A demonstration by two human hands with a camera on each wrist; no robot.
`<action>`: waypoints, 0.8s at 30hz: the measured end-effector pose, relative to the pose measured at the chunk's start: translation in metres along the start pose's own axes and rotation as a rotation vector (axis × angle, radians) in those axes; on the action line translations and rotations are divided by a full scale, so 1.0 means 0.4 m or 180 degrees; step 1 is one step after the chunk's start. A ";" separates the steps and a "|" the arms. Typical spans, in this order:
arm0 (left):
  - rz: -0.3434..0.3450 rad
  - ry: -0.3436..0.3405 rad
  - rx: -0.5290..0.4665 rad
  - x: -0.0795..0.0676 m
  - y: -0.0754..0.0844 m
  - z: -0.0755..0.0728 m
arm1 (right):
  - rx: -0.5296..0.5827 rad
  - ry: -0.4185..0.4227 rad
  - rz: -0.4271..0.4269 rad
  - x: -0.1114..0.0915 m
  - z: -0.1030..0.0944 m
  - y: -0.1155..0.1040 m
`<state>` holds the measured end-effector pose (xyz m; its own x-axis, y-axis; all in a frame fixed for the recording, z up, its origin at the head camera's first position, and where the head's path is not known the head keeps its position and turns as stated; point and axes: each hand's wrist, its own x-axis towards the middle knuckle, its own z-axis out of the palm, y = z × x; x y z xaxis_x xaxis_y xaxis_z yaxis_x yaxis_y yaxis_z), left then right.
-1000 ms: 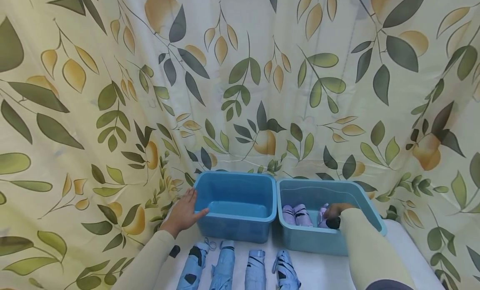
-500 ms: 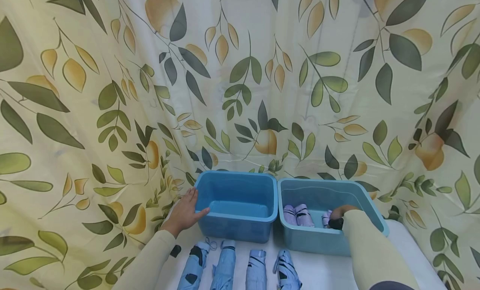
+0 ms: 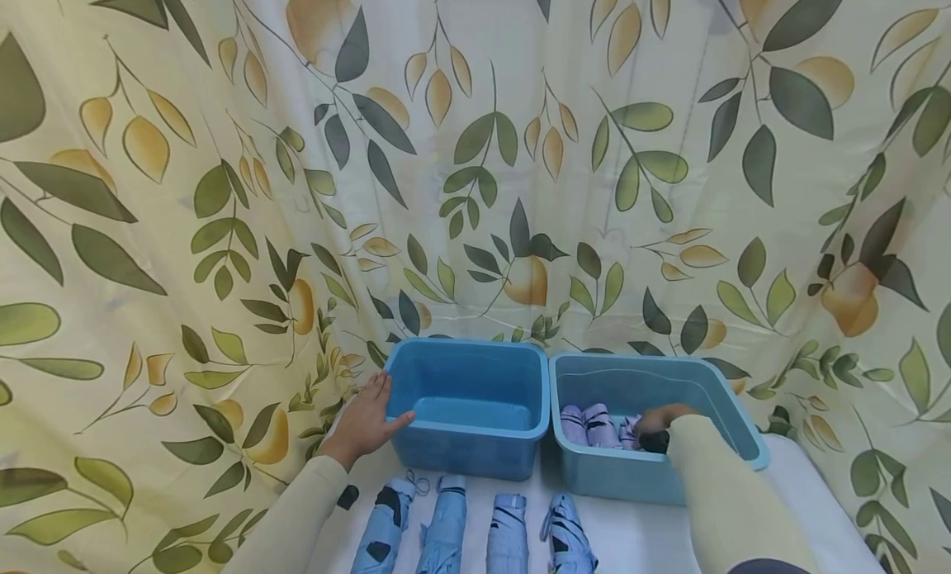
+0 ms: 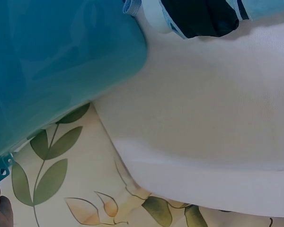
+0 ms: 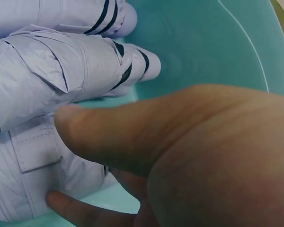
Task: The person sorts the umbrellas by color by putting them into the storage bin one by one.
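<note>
My right hand (image 3: 664, 419) reaches into the light teal bin (image 3: 631, 475) on the right. It holds a lilac folded umbrella (image 3: 628, 432), with the thumb along one side and a finger on the other in the right wrist view. Two more lilac folded umbrellas (image 5: 61, 75) lie beside it, close to its left. My left hand (image 3: 364, 425) rests on the left rim of the darker blue bin (image 3: 468, 454), fingers straight. Only its fingertips (image 4: 4, 210) show at the corner of the left wrist view. Part of the held umbrella is hidden behind the right hand.
Several light blue folded umbrellas (image 3: 508, 533) lie in a row on the white table (image 3: 639, 541), in front of the bins. A leaf-patterned curtain (image 3: 475, 186) hangs behind and around. The two bins stand side by side, their rims nearly touching.
My right hand shifts slightly right, then back left, and the lilac umbrella moves with it, ending closer to the other two. The left hand stays on the rim.
</note>
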<state>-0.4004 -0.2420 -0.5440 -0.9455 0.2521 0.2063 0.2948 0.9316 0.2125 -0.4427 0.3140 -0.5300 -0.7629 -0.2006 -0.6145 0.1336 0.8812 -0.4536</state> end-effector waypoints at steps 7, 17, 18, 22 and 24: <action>-0.0005 0.0031 -0.0003 0.001 0.000 0.002 | -0.0360 -0.0201 -0.0319 0.015 0.005 -0.011; 0.0041 -0.0002 0.0025 0.007 0.001 0.005 | -0.0400 0.0134 -0.0264 -0.045 -0.040 -0.011; 0.0045 0.0011 0.0016 0.007 0.000 0.005 | -0.0384 0.0155 -0.0282 -0.055 -0.050 -0.012; 0.0051 0.0033 0.0006 0.006 -0.007 0.008 | -0.0106 0.0198 -0.0341 -0.093 -0.083 -0.008; 0.0049 0.0034 -0.0005 0.003 -0.009 0.010 | 0.0107 0.0238 -0.0325 -0.113 -0.096 0.001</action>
<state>-0.4032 -0.2439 -0.5481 -0.9393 0.2636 0.2197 0.3095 0.9273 0.2107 -0.4324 0.3397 -0.4775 -0.8185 -0.2550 -0.5148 0.0730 0.8427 -0.5334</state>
